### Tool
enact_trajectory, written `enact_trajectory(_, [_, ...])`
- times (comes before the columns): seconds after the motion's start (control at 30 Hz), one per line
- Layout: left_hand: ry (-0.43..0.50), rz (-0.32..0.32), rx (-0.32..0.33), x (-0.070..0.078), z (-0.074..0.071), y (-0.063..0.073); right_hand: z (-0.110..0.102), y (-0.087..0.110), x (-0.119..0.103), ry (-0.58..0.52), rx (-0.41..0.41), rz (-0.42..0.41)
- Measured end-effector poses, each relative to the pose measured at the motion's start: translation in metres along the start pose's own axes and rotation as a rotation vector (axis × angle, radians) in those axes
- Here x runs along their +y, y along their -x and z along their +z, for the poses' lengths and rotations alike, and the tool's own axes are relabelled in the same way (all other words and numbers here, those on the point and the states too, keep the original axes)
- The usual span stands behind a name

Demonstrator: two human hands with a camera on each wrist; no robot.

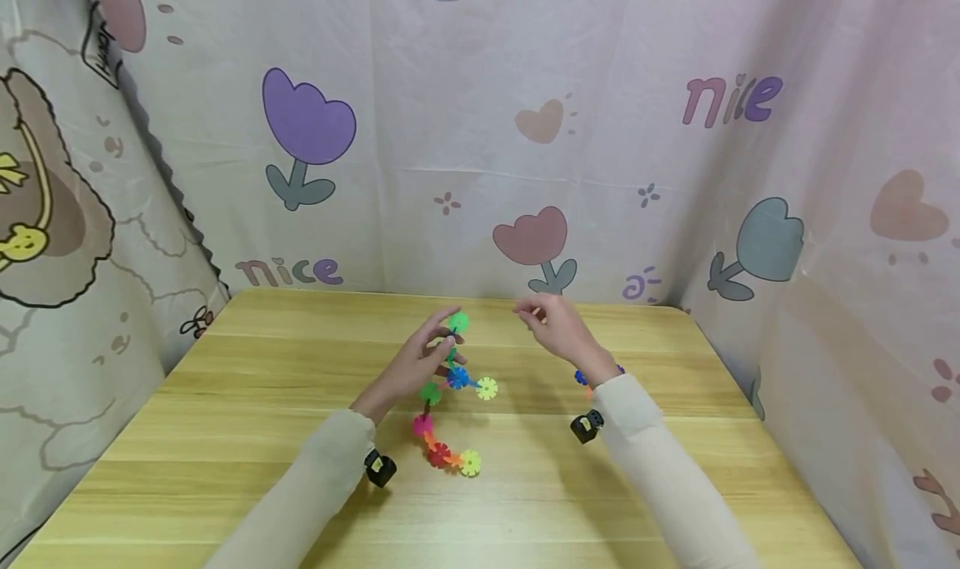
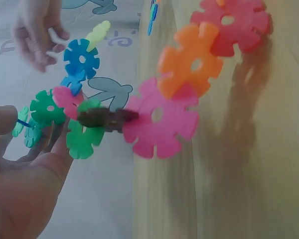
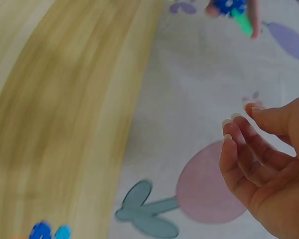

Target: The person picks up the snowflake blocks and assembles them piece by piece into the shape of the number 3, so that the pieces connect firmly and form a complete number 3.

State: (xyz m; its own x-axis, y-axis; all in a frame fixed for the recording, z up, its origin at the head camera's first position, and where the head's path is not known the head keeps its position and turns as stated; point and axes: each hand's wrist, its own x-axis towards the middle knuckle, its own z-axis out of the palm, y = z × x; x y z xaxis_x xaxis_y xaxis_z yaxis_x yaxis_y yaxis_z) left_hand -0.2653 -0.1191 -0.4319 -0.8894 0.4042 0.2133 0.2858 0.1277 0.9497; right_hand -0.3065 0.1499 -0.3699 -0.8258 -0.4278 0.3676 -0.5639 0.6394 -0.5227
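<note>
A chain of linked plastic snowflake discs [image 1: 423, 425] hangs from my left hand [image 1: 411, 367], which grips it near its top among green discs. In the left wrist view a pink disc [image 2: 160, 119], an orange disc [image 2: 182, 64] and a red disc [image 2: 249, 22] trail from the left hand [image 2: 30, 189]. A side branch ends in a yellow disc [image 1: 487, 388]. My right hand [image 1: 557, 329] is raised to the right of the chain, apart from it. In the right wrist view, the right hand [image 3: 269, 159] has loosely bent fingers and nothing between them.
More discs, including a blue disc [image 1: 581, 377], lie on the wooden table [image 1: 225, 436], partly hidden behind my right wrist. A printed curtain [image 1: 435, 136] hangs behind the table's far edge and along both sides.
</note>
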Motion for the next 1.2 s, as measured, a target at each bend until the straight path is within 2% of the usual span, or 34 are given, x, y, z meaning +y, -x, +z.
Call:
enact_trajectory(0.17, [0.008, 0.010, 0.017, 0.000, -0.001, 0.000, -0.008, 0.010, 0.021, 0.043, -0.044, 0.082])
enact_trajectory(0.53, [0.040, -0.007, 0.027, 0.004, -0.005, 0.003, -0.020, 0.025, 0.052, 0.098, -0.117, 0.140])
enact_trajectory(0.97, [0.074, -0.008, 0.037, 0.003, -0.006, 0.004, -0.012, 0.030, 0.098, 0.203, -0.195, 0.185])
enact_trajectory(1.07, [0.086, -0.009, 0.036, 0.002, -0.007, 0.004, -0.009, 0.031, 0.107, 0.235, -0.222, 0.217])
enact_trajectory(1.2, [0.091, -0.007, 0.031, 0.002, -0.007, 0.003, -0.006, 0.034, 0.115, 0.242, -0.266, 0.308])
